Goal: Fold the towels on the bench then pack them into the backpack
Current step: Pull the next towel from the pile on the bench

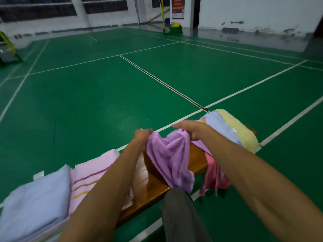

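Note:
A purple towel (172,158) hangs crumpled over the wooden bench (150,182). My left hand (142,137) grips its upper left edge and my right hand (190,130) grips its upper right edge, both above the bench. On the bench's left end lie a folded light blue towel (35,203) and a folded pink striped towel (92,173). At the right end sits a loose heap: a light blue towel (220,126), a yellow towel (239,131) and a darker pink towel (215,177) drooping off the front edge. No backpack is in view.
My grey trouser leg (180,215) stands against the bench's front edge. Green court floor (104,102) with white lines spreads beyond the bench. A yellow-green net post (163,16) and a green base stand far back by the white wall.

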